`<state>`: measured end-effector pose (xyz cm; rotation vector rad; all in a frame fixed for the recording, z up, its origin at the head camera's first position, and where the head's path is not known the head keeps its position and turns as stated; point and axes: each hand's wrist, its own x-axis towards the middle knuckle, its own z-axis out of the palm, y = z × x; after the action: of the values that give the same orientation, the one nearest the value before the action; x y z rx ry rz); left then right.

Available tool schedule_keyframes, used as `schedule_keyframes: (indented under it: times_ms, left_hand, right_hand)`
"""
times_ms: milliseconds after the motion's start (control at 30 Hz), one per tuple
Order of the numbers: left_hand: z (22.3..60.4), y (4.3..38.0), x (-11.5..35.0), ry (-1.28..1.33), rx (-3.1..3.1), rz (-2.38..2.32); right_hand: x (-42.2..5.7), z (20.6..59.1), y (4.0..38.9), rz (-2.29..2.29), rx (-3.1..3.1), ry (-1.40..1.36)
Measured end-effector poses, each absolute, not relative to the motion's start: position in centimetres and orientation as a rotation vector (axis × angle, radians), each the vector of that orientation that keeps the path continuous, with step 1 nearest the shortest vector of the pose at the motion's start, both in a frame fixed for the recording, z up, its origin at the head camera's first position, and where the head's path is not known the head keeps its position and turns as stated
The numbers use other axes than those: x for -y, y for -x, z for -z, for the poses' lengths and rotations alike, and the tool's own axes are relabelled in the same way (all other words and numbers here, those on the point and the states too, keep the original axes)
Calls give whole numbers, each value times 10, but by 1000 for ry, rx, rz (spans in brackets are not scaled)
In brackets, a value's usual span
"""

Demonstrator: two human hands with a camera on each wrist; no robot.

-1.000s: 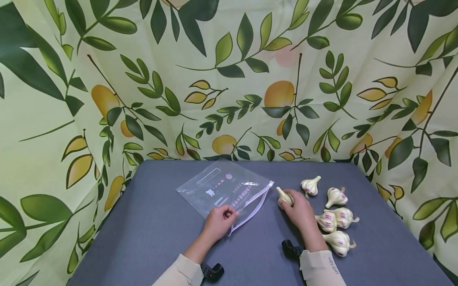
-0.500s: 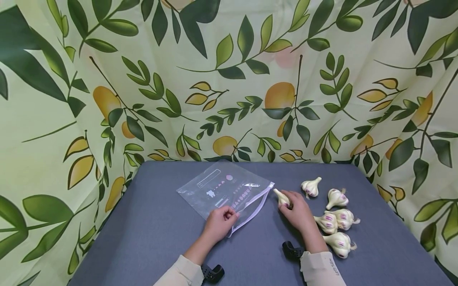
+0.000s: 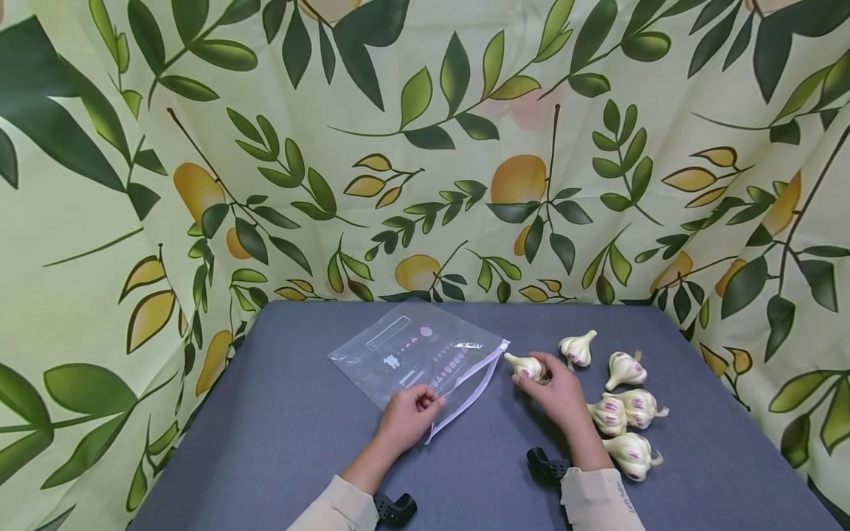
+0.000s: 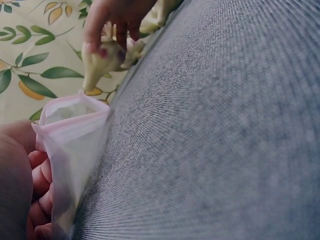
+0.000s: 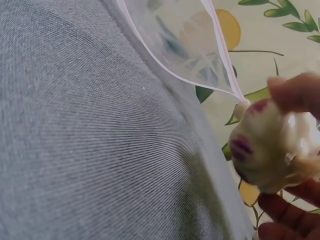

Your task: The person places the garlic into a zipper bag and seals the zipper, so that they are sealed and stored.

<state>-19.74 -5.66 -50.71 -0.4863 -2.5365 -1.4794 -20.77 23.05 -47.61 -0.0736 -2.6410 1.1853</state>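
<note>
at right of centre in the head view, the right hand [image 3: 556,391] pinches a garlic bulb [image 3: 527,369] just beside the clear bag [image 3: 421,358], whose partly gaping mouth the left hand [image 3: 408,417] pinches low down, so a sagging rim could snag the bulb's neck.

Garlic bulbs [image 3: 609,415] showed purple on white.
Lilac edged the clear bag [image 3: 415,354]; leafy green patterned the cream backdrop [image 3: 458,166].
</note>
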Motion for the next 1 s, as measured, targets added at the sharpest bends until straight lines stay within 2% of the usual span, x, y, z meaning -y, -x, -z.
schedule_keyframes:
  times_ms: [467,700,1000]
  left_hand:
    - [507,197,55,565,2461,1455]
    - [509,197,54,609,2417,1452]
    - [508,196,52,741,2449,1440]
  right_hand:
    - [-221,477,206,-1360,2577,-244]
    - [-198,478,205,-1504,2648,-264]
    - [-175,485,206,-1263,2753,-254]
